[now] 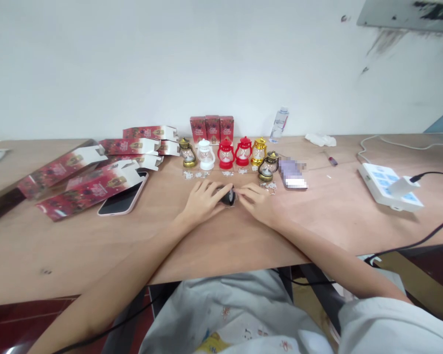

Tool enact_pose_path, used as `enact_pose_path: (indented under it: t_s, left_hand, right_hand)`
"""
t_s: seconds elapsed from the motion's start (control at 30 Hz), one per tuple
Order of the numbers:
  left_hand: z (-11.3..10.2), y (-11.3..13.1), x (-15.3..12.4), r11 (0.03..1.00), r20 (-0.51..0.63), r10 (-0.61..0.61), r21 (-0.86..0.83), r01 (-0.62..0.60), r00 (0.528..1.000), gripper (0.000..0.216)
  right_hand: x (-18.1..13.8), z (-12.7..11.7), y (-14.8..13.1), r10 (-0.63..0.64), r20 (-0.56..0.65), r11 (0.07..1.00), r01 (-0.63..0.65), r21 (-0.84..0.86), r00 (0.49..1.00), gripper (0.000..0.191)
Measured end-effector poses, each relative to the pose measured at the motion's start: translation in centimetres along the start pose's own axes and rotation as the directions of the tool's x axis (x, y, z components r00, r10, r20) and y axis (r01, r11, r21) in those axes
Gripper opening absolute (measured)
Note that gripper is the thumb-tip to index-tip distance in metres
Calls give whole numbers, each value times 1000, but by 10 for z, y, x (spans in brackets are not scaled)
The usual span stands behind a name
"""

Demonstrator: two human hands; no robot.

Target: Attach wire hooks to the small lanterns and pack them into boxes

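Both hands, left hand (203, 199) and right hand (256, 200), close fingers on a small black lantern (228, 197); a slip (easy here) may topple the lantern row (225, 153) behind.

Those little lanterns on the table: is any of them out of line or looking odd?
One bronze lantern stands forward of the row, beside the gold lantern, and seems tilted. The left hand and right hand hold a small dark piece between them.

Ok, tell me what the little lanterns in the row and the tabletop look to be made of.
Lanterns: likely plastic, going by the glossy shine on the red lantern and the metallic-looking gold coat on the gold lantern; globes look clear. Tabletop: seemingly plywood or wood laminate, matte, with faint grain.
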State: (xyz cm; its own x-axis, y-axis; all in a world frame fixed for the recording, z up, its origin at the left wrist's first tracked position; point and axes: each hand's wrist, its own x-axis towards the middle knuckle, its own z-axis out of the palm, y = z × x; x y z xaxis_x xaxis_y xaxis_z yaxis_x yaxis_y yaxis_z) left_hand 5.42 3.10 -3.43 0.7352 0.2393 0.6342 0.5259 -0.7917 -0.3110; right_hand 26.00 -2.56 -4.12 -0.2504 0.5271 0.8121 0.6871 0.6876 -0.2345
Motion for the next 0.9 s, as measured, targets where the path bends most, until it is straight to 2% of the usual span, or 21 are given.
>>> enact_pose_path:
  t_s: [0.2, 0.33, 0.43, 0.53, 0.6, 0.73, 0.9]
  left_hand:
    - [0, 1, 0, 1000, -40, 8, -5, -8, 999, 44]
    - [0, 1, 0, 999, -7, -13, -31, 12, 1000, 47]
    - [0, 0, 0, 999, 4, -19, -47, 19, 1000, 50]
    - [0, 0, -1, 997, 22, -34, -64, 36, 999, 48]
    - [0, 1, 0, 996, 27, -41, -74, 43, 999, 48]
    - [-1, 1, 0, 996, 22, -42, -77, 43, 999, 47]
    - [-2, 2, 1, 996, 23, -32, -81, 34, 999, 47]
  right_hand:
    - [-1, -3, -2, -63, 34, 997, 64, -33, 997, 25]
    - [0, -3, -6, -14, 52, 999, 15, -32, 999, 30]
    - [0, -1, -7, 17, 4, 999, -17, -28, 1000, 33]
    - [0, 0, -6, 49, -17, 999, -49, -18, 999, 25]
    - [0, 0, -5, 24, 8, 999, -24, -22, 1000, 17]
    - [1, -3, -3, -74, 29, 997, 74, 1, 997, 19]
    - [2, -3, -3, -78, 9, 997, 77, 28, 997, 17]
